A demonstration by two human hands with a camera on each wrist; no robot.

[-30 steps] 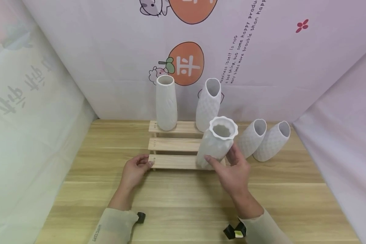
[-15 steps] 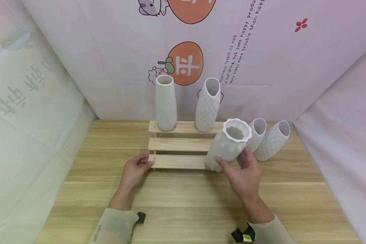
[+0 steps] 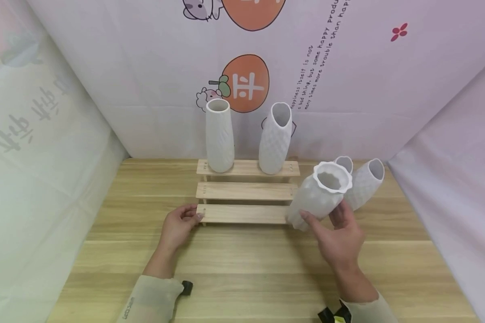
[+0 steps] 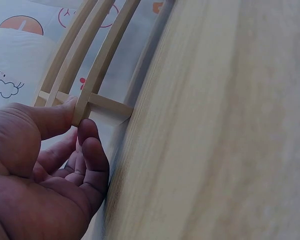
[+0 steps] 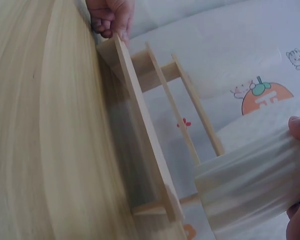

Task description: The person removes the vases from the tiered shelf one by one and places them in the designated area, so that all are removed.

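A white vase with a scalloped rim (image 3: 313, 202) is in my right hand (image 3: 341, 240), thumb on its near side and fingers behind. It leans to the right, its base overlapping the right end of the lowest shelf in the head view. My left hand (image 3: 181, 226) pinches the left end of the lowest slat of a three-tier wooden rack (image 3: 242, 214). The left wrist view shows that thumb and fingertips at the slat's end (image 4: 82, 107). On the rack's top tier stand a tall white vase (image 3: 220, 139) at left and a slant-mouthed dimpled vase (image 3: 275, 141) at right.
Two more slant-mouthed white vases stand on the table to the right; the nearer vase (image 3: 343, 164) is mostly hidden behind the held one, the other vase (image 3: 365, 184) beside it. A printed cloth backdrop (image 3: 347, 80) rises behind the wooden table (image 3: 242, 273).
My right hand has moved right with the scalloped vase, from over the lower tiers to the rack's right end, now covering more of a table vase. My left hand stays put.
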